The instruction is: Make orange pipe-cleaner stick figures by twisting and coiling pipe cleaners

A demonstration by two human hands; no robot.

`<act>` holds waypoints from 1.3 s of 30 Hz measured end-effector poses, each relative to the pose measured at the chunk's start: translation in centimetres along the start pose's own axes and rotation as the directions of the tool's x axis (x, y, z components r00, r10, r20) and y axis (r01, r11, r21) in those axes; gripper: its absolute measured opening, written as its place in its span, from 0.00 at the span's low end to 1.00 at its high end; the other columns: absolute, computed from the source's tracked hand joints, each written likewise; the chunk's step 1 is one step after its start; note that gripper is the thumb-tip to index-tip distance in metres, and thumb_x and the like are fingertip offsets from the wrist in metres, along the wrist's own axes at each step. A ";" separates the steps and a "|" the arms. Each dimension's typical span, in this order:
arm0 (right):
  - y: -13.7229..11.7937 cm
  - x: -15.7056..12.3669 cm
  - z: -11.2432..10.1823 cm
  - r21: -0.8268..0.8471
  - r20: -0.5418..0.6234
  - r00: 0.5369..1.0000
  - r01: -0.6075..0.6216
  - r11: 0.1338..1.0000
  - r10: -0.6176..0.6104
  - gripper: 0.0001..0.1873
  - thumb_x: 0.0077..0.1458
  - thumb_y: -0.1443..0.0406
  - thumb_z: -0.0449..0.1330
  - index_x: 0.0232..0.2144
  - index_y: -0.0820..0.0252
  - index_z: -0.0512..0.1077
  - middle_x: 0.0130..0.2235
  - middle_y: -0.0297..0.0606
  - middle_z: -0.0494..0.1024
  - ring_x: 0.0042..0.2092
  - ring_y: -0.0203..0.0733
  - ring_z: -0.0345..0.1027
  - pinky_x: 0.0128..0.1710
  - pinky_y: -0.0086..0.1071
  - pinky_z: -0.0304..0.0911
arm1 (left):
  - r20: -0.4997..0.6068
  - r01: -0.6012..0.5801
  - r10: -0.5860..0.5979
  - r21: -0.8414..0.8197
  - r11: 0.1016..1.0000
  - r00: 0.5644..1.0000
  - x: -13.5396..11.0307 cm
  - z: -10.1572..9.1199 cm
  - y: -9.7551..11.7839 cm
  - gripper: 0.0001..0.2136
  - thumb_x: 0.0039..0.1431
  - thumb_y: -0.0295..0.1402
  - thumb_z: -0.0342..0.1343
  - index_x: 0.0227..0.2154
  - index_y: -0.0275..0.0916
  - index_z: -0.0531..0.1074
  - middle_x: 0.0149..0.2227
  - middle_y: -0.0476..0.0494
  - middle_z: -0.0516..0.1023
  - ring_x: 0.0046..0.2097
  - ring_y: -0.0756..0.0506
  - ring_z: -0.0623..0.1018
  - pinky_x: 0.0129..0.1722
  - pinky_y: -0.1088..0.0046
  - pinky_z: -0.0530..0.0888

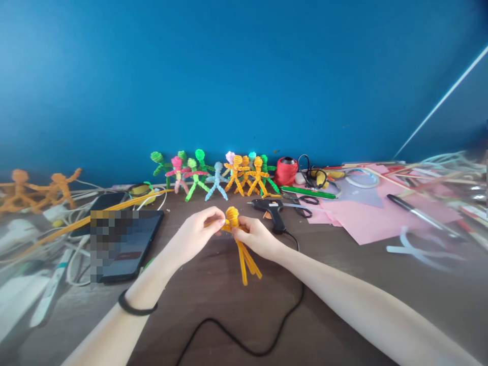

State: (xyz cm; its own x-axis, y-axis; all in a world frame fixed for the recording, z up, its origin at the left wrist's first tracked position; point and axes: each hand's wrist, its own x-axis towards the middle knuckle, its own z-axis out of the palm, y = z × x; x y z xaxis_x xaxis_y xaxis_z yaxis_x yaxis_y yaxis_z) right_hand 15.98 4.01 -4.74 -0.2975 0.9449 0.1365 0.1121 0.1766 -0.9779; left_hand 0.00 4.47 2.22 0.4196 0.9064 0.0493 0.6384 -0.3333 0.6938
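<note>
While close, left grip (204, 225) opposite right (257, 237)

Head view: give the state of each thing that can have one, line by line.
Left hand, fingers pinched on the orange figure.
Right hand, holding its body.
Orange figure, head coiled, strands below straight.
Glue gun, lying on its side, cord attached; power unclear.
Phone, lying screen up.
Row of figures, upright, wrapped.
Red roll, wound.
Pen, lying on pink paper.

There is passing room between the forearms (335, 287) over the cord (208, 320), but figures (217, 180) obstruct farther back.
</note>
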 end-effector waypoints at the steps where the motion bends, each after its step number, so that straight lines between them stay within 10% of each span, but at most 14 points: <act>1: 0.1 0.0 0.0 0.008 -0.005 1.000 -0.002 1.000 0.002 0.05 0.48 0.66 0.50 0.26 0.63 0.63 0.22 0.29 0.62 0.24 0.29 0.55 0.23 0.24 0.51 | 0.007 0.006 -0.006 0.012 1.000 1.000 0.0 0.0 0.0 0.09 0.54 0.39 0.44 0.28 0.41 0.66 0.27 0.53 0.73 0.29 0.49 0.73 0.31 0.75 0.66; 39: 1.2 0.7 0.4 0.182 -0.092 0.995 0.046 0.982 -0.029 0.13 0.51 0.55 0.52 0.30 0.60 0.61 0.24 0.28 0.62 0.22 0.30 0.57 0.21 0.27 0.57 | -0.068 -0.067 0.080 0.173 0.983 0.994 0.2 1.5 -1.1 0.05 0.54 0.32 0.44 0.32 0.42 0.62 0.33 0.50 0.71 0.35 0.48 0.71 0.36 0.73 0.65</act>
State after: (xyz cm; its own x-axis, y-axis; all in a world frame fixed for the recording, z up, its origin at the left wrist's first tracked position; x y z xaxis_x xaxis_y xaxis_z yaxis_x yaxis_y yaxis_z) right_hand 15.52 4.77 -5.88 -0.2120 0.9608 0.1789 -0.0758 0.1664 -0.9831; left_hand 0.34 4.67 0.40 0.4242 0.8925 0.1533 0.7107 -0.4331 0.5544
